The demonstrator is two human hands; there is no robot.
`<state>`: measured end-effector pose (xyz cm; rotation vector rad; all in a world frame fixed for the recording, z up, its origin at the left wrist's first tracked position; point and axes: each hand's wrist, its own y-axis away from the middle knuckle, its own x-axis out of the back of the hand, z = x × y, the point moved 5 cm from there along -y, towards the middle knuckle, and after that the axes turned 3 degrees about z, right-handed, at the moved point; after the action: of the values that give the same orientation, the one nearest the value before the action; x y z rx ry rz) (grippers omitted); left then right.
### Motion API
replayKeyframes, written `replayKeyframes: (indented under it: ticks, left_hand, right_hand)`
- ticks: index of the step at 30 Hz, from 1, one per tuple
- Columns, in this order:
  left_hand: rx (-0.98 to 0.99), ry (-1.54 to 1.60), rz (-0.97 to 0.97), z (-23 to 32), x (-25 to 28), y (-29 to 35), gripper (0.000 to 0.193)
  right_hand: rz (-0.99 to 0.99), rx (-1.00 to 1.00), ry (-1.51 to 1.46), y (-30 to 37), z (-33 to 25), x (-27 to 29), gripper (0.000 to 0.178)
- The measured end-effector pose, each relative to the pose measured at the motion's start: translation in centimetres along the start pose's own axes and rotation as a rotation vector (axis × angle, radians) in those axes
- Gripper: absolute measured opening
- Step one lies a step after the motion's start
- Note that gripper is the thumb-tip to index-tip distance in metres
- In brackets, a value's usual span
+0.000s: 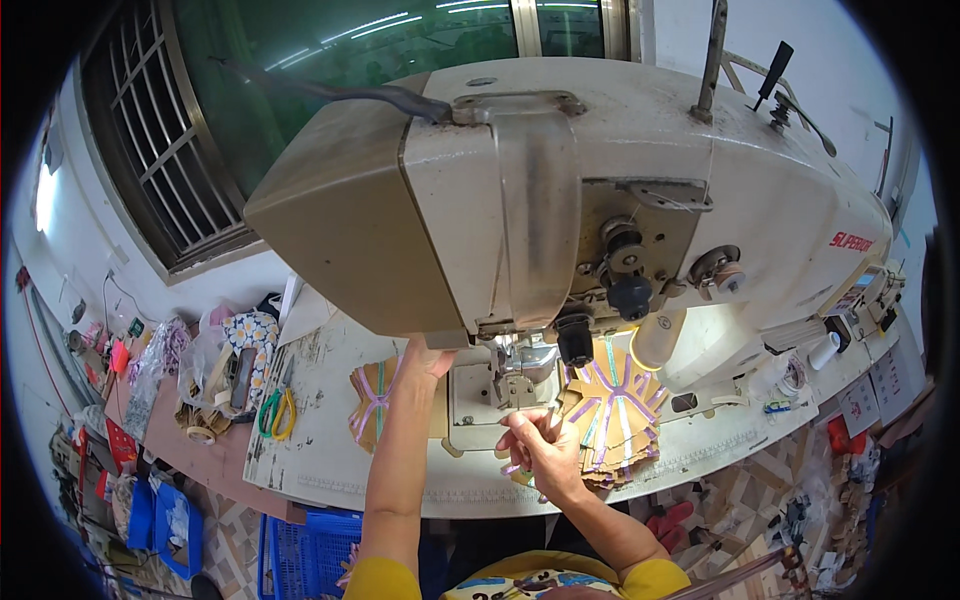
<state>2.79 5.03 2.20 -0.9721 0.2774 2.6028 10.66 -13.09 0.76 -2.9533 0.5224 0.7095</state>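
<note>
A large white and beige industrial sewing machine (470,200) fills the middle of the head view. My left hand (430,360) reaches to the left of the needle area, its fingers hidden under the machine head. Just in front of the presser foot (520,390), my right hand (542,452) is closed, fingertips pinched together; what is in them is too small to make out. A bit of purple shows below those fingers. Beside it on the right lies a stack of brown cut pieces (612,405) with purple and teal stripes. A similar striped piece (372,400) sits left of my left forearm.
Green-and-yellow-handled scissors (277,412) lie on the table's left part. Past them are plastic bags and a daisy-print cloth item (250,340). A white thread cone (658,340) stands beneath the machine arm. Blue crates (310,550) are on the floor, below the table edge.
</note>
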Motion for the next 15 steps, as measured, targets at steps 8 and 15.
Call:
replayKeyframes:
  ticks: [8,15]
  left_hand:
    - [-0.24,0.053,-0.003,1.0,0.9,1.7,0.019]
    - [-0.263,-0.033,0.028,0.9,4.1,10.1,0.037]
  right_hand:
    - [-0.041,-0.065,-0.015,1.4,2.0,0.4,0.016]
    - [0.011,-0.124,0.005,1.1,3.2,0.7,0.025]
